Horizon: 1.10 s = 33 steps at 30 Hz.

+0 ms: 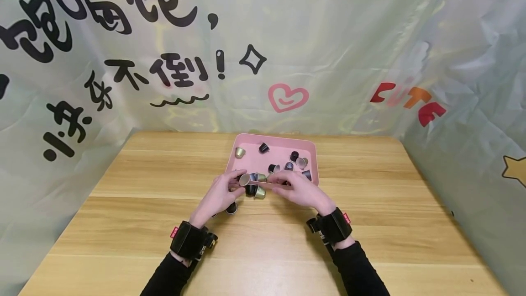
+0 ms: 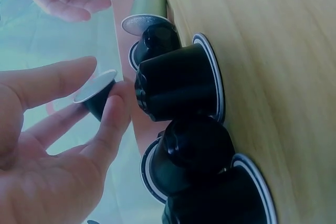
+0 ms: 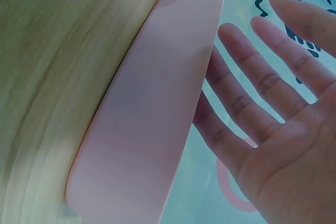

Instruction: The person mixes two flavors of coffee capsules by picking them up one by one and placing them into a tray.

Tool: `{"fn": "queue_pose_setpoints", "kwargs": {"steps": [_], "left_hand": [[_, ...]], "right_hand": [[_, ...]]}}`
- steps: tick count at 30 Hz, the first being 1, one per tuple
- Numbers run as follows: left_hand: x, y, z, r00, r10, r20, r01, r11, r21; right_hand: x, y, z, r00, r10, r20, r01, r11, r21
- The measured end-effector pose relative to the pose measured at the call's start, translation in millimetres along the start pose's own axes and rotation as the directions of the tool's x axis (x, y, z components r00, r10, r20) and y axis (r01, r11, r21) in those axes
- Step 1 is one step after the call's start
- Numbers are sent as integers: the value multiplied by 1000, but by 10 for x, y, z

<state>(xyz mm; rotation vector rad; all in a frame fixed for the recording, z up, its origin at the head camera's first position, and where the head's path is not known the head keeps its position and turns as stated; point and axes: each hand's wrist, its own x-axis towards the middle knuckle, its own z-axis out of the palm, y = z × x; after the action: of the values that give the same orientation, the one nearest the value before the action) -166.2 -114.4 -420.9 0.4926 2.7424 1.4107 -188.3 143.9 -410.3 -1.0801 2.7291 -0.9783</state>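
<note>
**Capsule pinched at the tray's near edge**

Over the bench [image 1: 135, 223], beside the pink tray [image 1: 312, 154], the right hand [image 1: 302, 191] lay spread. The left hand [image 1: 218, 195] pinched a dark capsule [image 2: 97, 95] by rim and base: likely light, smooth, easily dented.

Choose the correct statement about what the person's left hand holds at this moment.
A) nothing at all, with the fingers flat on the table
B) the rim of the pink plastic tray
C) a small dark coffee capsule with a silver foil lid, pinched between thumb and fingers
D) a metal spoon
C: in the left wrist view the left hand pinches a small dark coffee capsule with a silver foil lid between thumb and fingers, beside other dark capsules on the wooden table.
</note>
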Motion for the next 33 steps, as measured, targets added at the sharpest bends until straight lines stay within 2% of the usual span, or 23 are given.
{"fn": "queue_pose_setpoints", "kwargs": {"steps": [13, 33], "left_hand": [[-3, 16, 10, 1000, -1, 26, 1, 1000, -21], [0, 21, 9, 999, -30, -27, 30, 1000, 3]], "right_hand": [[8, -16, -6, 1000, 7, 11, -7, 1000, -6], [22, -39, 19, 999, 36, 13, -36, 999, -16]]}}
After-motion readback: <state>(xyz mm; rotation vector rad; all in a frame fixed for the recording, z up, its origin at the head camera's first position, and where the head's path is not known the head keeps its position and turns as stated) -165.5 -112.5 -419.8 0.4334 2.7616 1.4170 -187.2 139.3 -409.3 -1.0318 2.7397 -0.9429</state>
